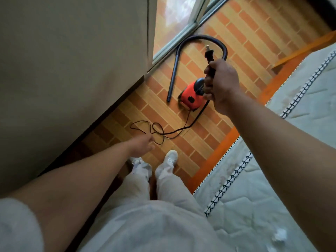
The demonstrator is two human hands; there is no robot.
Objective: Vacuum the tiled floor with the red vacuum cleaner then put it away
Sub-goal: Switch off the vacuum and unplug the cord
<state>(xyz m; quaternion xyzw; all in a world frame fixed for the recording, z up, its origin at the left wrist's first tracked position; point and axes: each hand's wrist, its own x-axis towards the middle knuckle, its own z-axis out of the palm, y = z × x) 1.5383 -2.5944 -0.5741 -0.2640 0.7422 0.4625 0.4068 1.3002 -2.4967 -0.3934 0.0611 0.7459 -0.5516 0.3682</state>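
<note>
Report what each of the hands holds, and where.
Right hand grips the power cord just below its plug. Left hand near the floor loops: cannot tell.

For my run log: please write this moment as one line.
right hand: grips plug | left hand: blurred, near cord | vacuum: on floor | hose: curved beside it

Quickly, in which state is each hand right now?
Left hand: blurred, low near the cord loops; grip cannot be told.
Right hand: closed around the cord, just below its plug.
</note>
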